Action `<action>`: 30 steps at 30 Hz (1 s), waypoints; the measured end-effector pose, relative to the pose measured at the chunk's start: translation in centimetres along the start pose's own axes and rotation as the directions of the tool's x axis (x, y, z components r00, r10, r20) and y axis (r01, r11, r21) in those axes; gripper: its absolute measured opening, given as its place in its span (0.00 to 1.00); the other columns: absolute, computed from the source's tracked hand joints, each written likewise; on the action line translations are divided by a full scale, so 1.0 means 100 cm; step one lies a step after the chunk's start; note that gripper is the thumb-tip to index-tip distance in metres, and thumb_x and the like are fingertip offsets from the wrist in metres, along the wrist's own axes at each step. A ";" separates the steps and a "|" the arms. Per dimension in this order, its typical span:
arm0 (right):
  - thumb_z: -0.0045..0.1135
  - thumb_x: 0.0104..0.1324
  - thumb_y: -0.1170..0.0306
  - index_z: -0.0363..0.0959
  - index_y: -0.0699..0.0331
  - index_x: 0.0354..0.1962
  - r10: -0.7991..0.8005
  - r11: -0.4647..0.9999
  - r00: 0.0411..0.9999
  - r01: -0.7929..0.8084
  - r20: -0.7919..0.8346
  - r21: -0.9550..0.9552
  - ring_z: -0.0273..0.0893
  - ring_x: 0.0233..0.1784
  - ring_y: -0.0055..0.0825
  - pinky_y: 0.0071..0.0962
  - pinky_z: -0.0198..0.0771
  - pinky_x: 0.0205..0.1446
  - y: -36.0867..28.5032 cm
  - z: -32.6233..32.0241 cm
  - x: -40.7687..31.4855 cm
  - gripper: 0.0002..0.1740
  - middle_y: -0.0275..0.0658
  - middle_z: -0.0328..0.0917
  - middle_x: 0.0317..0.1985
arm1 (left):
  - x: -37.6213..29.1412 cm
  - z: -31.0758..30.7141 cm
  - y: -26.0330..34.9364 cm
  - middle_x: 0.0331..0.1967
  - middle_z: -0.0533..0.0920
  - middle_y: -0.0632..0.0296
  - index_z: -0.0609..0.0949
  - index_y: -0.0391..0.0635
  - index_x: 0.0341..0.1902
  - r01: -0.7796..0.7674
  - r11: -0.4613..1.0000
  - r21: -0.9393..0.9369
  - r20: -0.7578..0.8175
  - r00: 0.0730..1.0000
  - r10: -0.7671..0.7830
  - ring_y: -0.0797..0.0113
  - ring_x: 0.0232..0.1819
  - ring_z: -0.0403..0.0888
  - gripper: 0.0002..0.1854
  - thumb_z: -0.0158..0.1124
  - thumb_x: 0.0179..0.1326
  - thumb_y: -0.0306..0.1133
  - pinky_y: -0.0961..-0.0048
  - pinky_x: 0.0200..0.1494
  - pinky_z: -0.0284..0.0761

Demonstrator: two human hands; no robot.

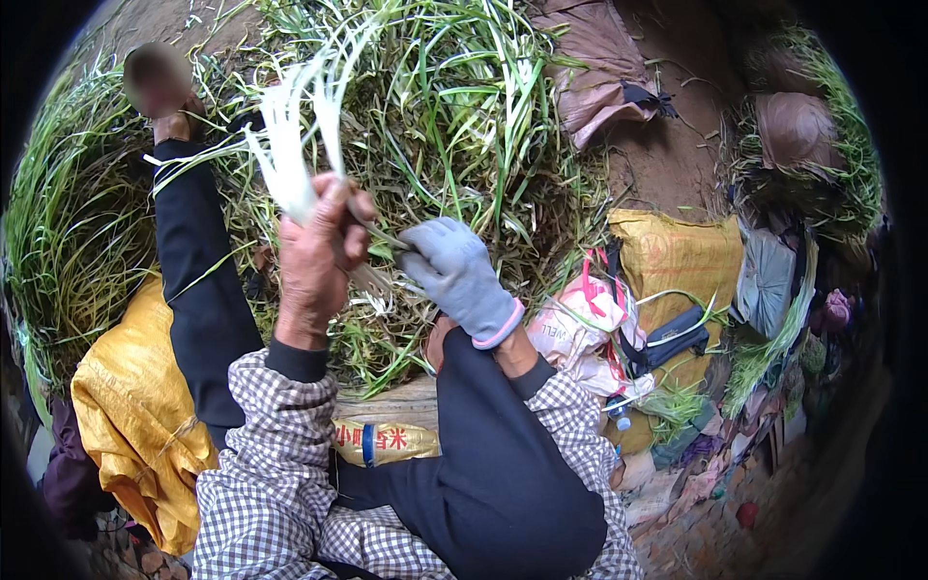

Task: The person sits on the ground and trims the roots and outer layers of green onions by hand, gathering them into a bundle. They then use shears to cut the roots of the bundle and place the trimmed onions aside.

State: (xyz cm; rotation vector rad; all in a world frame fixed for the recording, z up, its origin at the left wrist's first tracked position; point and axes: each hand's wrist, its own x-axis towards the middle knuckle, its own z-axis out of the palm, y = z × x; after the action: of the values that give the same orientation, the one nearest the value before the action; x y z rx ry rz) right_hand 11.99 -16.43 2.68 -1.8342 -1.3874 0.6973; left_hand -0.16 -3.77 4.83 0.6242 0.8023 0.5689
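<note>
My bare left hand is closed around a small bunch of long-leaved plants, whose white parts point up and away from me. Just to its right, my right hand, in a grey glove with a pink cuff edge, has its fingers closed on thin stalks that run out of the left hand. Beneath and beyond both hands spreads a big heap of green leaves and loose brownish trimmings.
Tall green plants stand piled at the left above a yellow woven sack. At the right lie another yellow sack, a pink-white bag, a dark blue strap-like item and a brown sheet. My legs extend on either side of the near trimmings.
</note>
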 end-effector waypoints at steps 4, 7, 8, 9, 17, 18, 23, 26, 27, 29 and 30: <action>0.57 0.59 0.74 0.75 0.66 0.36 0.184 0.973 0.982 -0.176 -0.040 0.151 0.75 0.33 0.32 0.28 0.70 0.39 0.028 0.004 -0.044 0.07 0.39 0.77 0.30 | 0.015 -0.033 0.038 0.28 0.79 0.66 0.74 0.48 0.38 -0.204 0.978 -0.032 -0.125 0.972 0.198 0.85 0.16 0.66 0.07 0.54 0.68 0.37 0.87 0.18 0.63; 0.54 0.61 0.75 0.75 0.70 0.38 0.420 0.893 0.907 -0.405 -0.035 0.196 0.76 0.32 0.25 0.21 0.70 0.37 0.056 0.002 -0.086 0.08 0.40 0.78 0.29 | 0.020 -0.065 0.068 0.30 0.77 0.64 0.72 0.41 0.47 -0.343 0.939 0.014 -0.242 0.910 0.336 0.85 0.17 0.61 0.11 0.52 0.69 0.37 0.88 0.19 0.57; 0.56 0.62 0.71 0.77 0.68 0.36 0.568 0.793 0.823 -0.544 -0.012 0.274 0.76 0.32 0.33 0.28 0.71 0.37 0.069 0.002 -0.101 0.09 0.45 0.78 0.30 | 0.023 -0.089 0.085 0.30 0.77 0.64 0.71 0.41 0.48 -0.388 0.919 -0.069 -0.167 0.913 0.373 0.85 0.18 0.61 0.11 0.51 0.70 0.36 0.88 0.19 0.57; 0.56 0.63 0.67 0.77 0.68 0.37 0.607 0.770 0.795 -0.587 0.000 0.251 0.77 0.33 0.36 0.30 0.71 0.38 0.079 -0.003 -0.116 0.12 0.45 0.78 0.31 | 0.025 -0.109 0.099 0.31 0.76 0.64 0.71 0.40 0.49 -0.425 0.891 -0.157 -0.096 0.905 0.415 0.85 0.18 0.60 0.12 0.51 0.70 0.35 0.87 0.19 0.56; 0.57 0.61 0.57 0.72 0.64 0.51 0.227 0.974 0.971 -0.226 -0.072 0.024 0.74 0.51 0.41 0.36 0.67 0.56 -0.009 -0.043 -0.024 0.25 0.46 0.77 0.47 | 0.006 -0.040 0.065 0.28 0.78 0.67 0.74 0.44 0.45 -0.162 0.986 0.029 -0.094 0.982 0.164 0.87 0.14 0.63 0.10 0.54 0.69 0.37 0.90 0.16 0.60; 0.58 0.60 0.56 0.72 0.65 0.51 0.109 0.993 0.989 -0.104 -0.100 0.059 0.74 0.52 0.41 0.36 0.67 0.56 -0.017 -0.039 -0.006 0.26 0.46 0.77 0.47 | 0.003 -0.030 0.055 0.27 0.78 0.68 0.74 0.45 0.44 -0.105 0.994 -0.033 -0.061 0.993 0.103 0.87 0.14 0.63 0.09 0.54 0.68 0.37 0.90 0.16 0.60; 0.55 0.66 0.65 0.72 0.68 0.50 0.245 0.872 0.927 -0.339 0.284 0.353 0.76 0.38 0.24 0.24 0.71 0.42 -0.015 -0.007 -0.016 0.19 0.40 0.79 0.37 | 0.018 -0.019 0.050 0.30 0.77 0.63 0.73 0.44 0.46 -0.165 0.967 -0.194 -0.041 0.986 0.161 0.85 0.16 0.63 0.11 0.53 0.69 0.38 0.88 0.17 0.60; 0.53 0.67 0.69 0.73 0.67 0.44 0.445 0.734 0.883 -0.455 0.149 0.505 0.75 0.26 0.23 0.24 0.69 0.29 -0.011 0.001 -0.046 0.12 0.40 0.77 0.25 | 0.036 -0.035 0.051 0.39 0.81 0.58 0.73 0.42 0.50 -0.252 0.966 -0.054 -0.052 0.967 0.249 0.83 0.22 0.70 0.13 0.51 0.70 0.38 0.86 0.20 0.67; 0.52 0.67 0.68 0.73 0.68 0.44 0.448 0.767 0.886 -0.451 0.123 0.456 0.75 0.25 0.22 0.24 0.69 0.28 -0.014 -0.002 -0.044 0.12 0.40 0.76 0.23 | 0.033 -0.039 0.040 0.42 0.81 0.57 0.72 0.42 0.53 -0.226 0.972 0.065 -0.025 0.973 0.228 0.78 0.31 0.77 0.15 0.52 0.69 0.39 0.84 0.25 0.73; 0.52 0.68 0.67 0.73 0.67 0.44 0.446 0.685 0.879 -0.457 0.169 0.568 0.73 0.21 0.25 0.26 0.68 0.26 -0.016 0.008 -0.031 0.13 0.40 0.75 0.21 | 0.013 -0.005 0.016 0.42 0.81 0.57 0.72 0.41 0.55 -0.093 0.987 0.127 -0.088 0.991 0.105 0.71 0.39 0.81 0.18 0.55 0.67 0.40 0.79 0.32 0.79; 0.52 0.67 0.67 0.74 0.67 0.43 0.427 0.775 0.890 -0.451 0.160 0.443 0.72 0.18 0.29 0.26 0.68 0.24 -0.023 0.004 -0.020 0.12 0.41 0.74 0.19 | 0.004 0.001 0.001 0.43 0.81 0.58 0.72 0.42 0.55 -0.029 0.997 0.066 -0.026 0.999 0.031 0.68 0.43 0.80 0.19 0.55 0.67 0.41 0.74 0.35 0.80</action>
State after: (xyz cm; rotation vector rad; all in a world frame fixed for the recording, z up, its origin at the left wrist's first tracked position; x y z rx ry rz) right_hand 9.84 -17.95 4.27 -1.7474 -0.7096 1.2119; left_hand 0.15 -3.46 4.81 0.6912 0.8409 0.5816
